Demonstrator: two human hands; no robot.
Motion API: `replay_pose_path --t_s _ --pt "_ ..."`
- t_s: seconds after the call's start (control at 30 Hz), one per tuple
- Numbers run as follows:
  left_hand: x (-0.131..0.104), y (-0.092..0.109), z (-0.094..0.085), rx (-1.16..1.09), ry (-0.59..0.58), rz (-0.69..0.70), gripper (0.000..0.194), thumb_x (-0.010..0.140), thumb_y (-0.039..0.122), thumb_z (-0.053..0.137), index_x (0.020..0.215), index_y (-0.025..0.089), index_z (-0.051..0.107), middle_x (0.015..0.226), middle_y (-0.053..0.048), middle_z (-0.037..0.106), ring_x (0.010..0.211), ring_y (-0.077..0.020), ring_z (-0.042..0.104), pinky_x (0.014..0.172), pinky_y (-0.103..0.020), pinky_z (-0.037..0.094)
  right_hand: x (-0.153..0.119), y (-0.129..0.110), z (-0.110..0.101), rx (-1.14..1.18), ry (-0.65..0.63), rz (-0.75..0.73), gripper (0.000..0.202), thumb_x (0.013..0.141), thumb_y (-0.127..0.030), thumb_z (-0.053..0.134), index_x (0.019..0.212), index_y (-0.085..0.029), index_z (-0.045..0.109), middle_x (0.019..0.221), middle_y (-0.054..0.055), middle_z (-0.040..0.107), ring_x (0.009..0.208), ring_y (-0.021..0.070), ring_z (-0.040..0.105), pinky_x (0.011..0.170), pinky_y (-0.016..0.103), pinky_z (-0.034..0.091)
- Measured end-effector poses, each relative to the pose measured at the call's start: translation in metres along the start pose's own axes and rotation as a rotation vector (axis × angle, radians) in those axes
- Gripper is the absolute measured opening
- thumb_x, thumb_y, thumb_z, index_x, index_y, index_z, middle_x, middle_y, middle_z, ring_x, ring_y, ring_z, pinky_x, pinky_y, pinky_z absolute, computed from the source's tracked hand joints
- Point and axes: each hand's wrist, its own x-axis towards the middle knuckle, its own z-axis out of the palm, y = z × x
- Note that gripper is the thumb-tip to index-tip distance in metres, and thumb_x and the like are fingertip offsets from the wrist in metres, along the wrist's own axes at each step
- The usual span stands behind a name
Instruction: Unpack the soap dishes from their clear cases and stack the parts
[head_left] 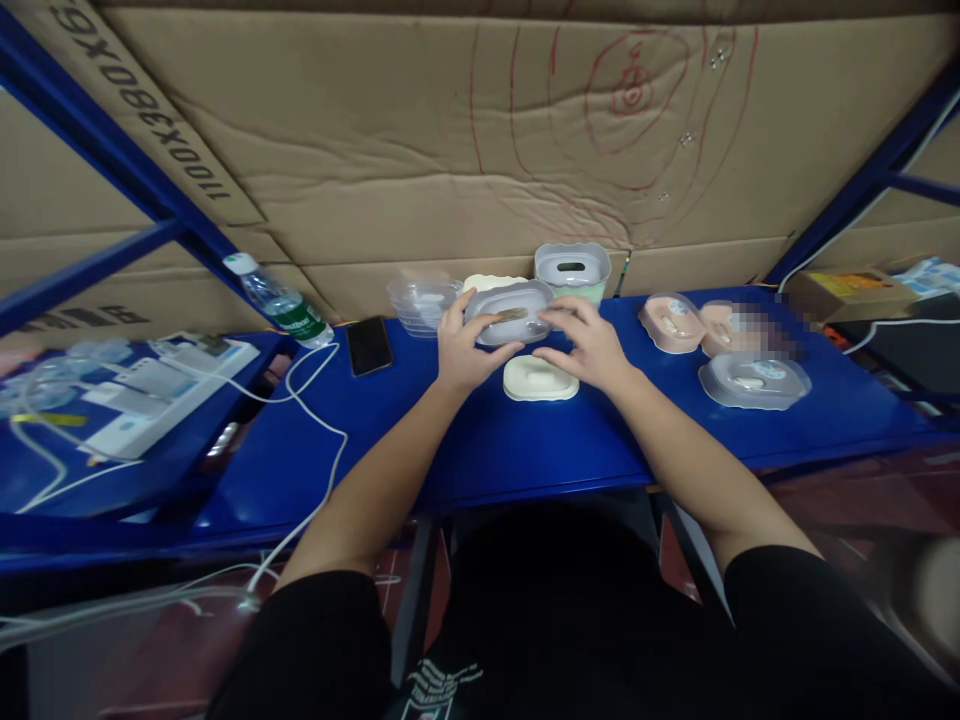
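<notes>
Between my two hands is a grey rounded plastic lid with an oblong slot (517, 300), raised above the table and tilted toward me. My left hand (469, 345) grips its left end, thumb along the near edge and fingers at the far side. At the right end, my right hand (589, 340) holds it with fingers on top and its thumb lower down. Just below lies a cream plastic piece with a raised middle (541, 380), flat on the blue table (517, 450). A cream wavy-edged part (491, 283) shows partly behind the held lid.
Clear plastic covers (425, 305) stand stacked at left, beside a phone (370, 346) and a water bottle (289, 310). Slotted grey pieces (572, 265) sit behind. Pink covered boxes (673, 322) and a clear-covered box (754, 382) are at right. A white cable (341, 450) crosses the left side.
</notes>
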Motion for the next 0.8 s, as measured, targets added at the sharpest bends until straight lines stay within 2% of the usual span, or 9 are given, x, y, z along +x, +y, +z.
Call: replay_pose_path --t_s 0.07,0.17,0.3,0.4,0.47,0.6,0.7,0.8 --pt "-0.001 0.001 0.001 -0.038 0.011 0.012 0.064 0.087 0.079 0.089 0.124 0.027 0.081 0.172 -0.016 0.056 0.155 -0.0441 0.061 0.126 -0.067 0.051 0.000 -0.002 0.002 -0.035 -0.072 -0.089 0.051 0.114 -0.065 0.055 0.138 -0.031 0.082 0.146 0.013 0.077 0.133 0.0358 0.074 0.112 0.055 0.064" --pt "0.000 0.003 0.001 -0.071 0.015 0.030 0.069 0.091 0.083 0.083 0.132 0.028 0.078 0.173 -0.017 0.054 0.156 -0.0444 0.060 0.128 -0.068 0.050 -0.001 0.000 0.004 -0.052 -0.108 -0.121 0.047 0.119 -0.054 0.046 0.127 -0.030 0.085 0.129 0.011 0.082 0.126 0.0330 0.076 0.111 0.054 0.064" --pt "0.001 0.004 0.000 -0.127 0.010 0.041 0.087 0.096 0.082 0.076 0.162 0.028 0.058 0.181 -0.022 0.044 0.165 -0.0481 0.050 0.132 -0.072 0.045 0.006 0.017 -0.005 -0.073 0.015 -0.039 0.043 0.117 -0.051 0.047 0.124 -0.030 0.083 0.128 0.013 0.081 0.125 0.0357 0.075 0.112 0.057 0.062" --pt "0.001 0.005 0.000 -0.142 -0.014 0.075 0.081 0.103 0.072 0.071 0.167 0.027 0.050 0.179 -0.023 0.046 0.167 -0.0461 0.048 0.134 -0.071 0.043 0.024 0.044 -0.022 -0.114 0.139 0.011 0.042 0.115 -0.051 0.045 0.123 -0.029 0.080 0.124 0.015 0.078 0.127 0.0384 0.072 0.114 0.061 0.060" --pt "0.001 0.006 0.001 -0.141 -0.064 0.103 0.069 0.105 0.063 0.070 0.162 0.026 0.055 0.173 -0.022 0.053 0.163 -0.0436 0.054 0.133 -0.069 0.046 0.040 0.064 -0.034 -0.164 0.192 0.040 0.041 0.113 -0.052 0.048 0.122 -0.027 0.078 0.126 0.016 0.075 0.128 0.0391 0.071 0.115 0.062 0.060" --pt "0.000 0.005 0.002 -0.148 -0.176 0.180 0.060 0.105 0.053 0.072 0.155 0.021 0.063 0.169 -0.024 0.057 0.153 -0.0425 0.063 0.128 -0.068 0.052 0.064 0.096 -0.047 -0.212 0.152 0.074 0.037 0.110 -0.047 0.050 0.124 -0.025 0.076 0.138 0.018 0.072 0.138 0.0416 0.067 0.120 0.065 0.055" --pt "0.000 0.008 0.001 -0.130 -0.237 0.254 0.063 0.104 0.053 0.075 0.156 0.019 0.064 0.172 -0.025 0.055 0.152 -0.0432 0.064 0.126 -0.066 0.055 0.066 0.104 -0.041 -0.257 0.118 0.087 0.038 0.107 -0.045 0.053 0.126 -0.023 0.077 0.150 0.021 0.069 0.146 0.0444 0.062 0.126 0.069 0.049" --pt "0.000 0.012 0.001 -0.110 -0.317 0.312 0.067 0.105 0.057 0.075 0.158 0.017 0.064 0.174 -0.028 0.052 0.151 -0.0443 0.064 0.124 -0.065 0.057 0.059 0.107 -0.032 -0.309 0.118 0.105 0.043 0.105 -0.053 0.059 0.130 -0.023 0.077 0.161 0.021 0.065 0.153 0.0473 0.057 0.130 0.075 0.042"
